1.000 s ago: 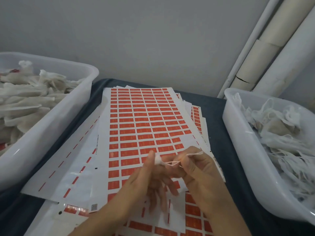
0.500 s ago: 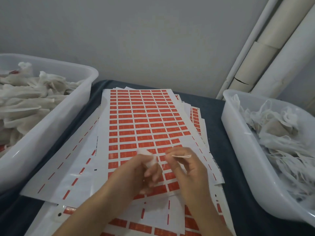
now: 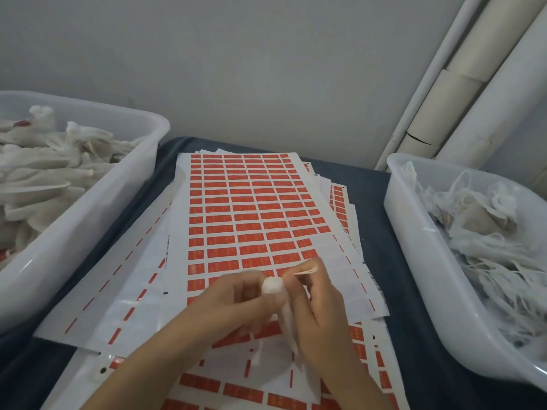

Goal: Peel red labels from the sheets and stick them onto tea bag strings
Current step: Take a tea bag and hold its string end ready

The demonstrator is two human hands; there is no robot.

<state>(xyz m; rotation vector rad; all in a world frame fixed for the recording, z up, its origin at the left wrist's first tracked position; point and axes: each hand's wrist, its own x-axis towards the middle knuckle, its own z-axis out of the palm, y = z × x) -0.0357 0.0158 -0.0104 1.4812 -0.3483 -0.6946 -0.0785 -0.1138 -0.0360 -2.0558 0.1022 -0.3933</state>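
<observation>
Because the tea bag (image 3: 273, 285) is a small white wad of thin, soft material, it should weigh next to nothing and give under any squeeze, so the hold wants to be light. The left hand (image 3: 236, 303) has it pinched at the bunched top between curled fingers, low over the top label sheet (image 3: 245, 208), and what looks like the bag's body trails down between the two hands, though motion blur makes that hard to confirm. The right hand (image 3: 313, 300) pinches the string (image 3: 306, 271) between thumb and fingertips, its pale loops just beside the bag's top. The string is limp and fine, likely to slip or twist, so it is best held close to the free end and pulled gently taut to give a label somewhere flat to land.

The red labels (image 3: 254, 232) sit in rows on glossy backing; they are thin, flexible and sticky on one face, and probably lift best from a corner with a fingernail, without creasing. Neither hand holds a label yet, so peeling appears to be the next step. A left tub (image 3: 88, 208) and a right tub (image 3: 420, 261) flank the sheets, each holding heaps of white bags, all resting on a dark cloth (image 3: 370, 184).
</observation>
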